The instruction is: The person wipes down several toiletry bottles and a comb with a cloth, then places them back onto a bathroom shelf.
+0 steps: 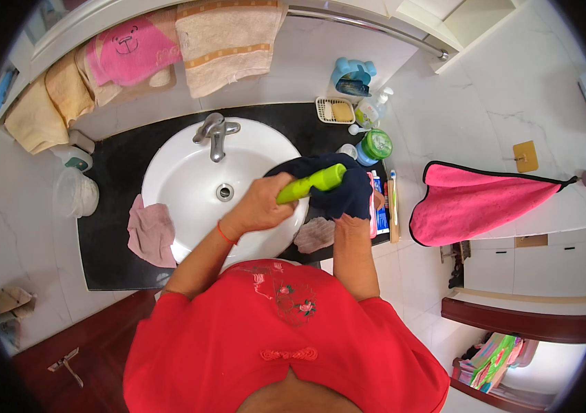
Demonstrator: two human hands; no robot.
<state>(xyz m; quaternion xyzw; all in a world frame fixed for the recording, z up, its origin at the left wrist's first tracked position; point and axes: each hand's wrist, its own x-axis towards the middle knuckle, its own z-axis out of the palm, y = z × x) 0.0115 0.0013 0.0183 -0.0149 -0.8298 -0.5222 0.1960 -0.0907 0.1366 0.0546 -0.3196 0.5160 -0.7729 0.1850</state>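
Left hand (264,203) grip was clamped on lime-green tool (312,184), over navy cloth (351,196) by basin (186,206)'s right side. Right hand (353,219) ran under cloth, grip couldn't be told. Blue-white tube (381,215): print too small to read.

No text, label, brand, number or sign can be read on anything here.

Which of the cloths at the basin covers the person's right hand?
The dark navy cloth: the right wrist runs under it. The dusty-pink cloth lies over the left rim of the basin, the greyish-pink one beside its right rim.
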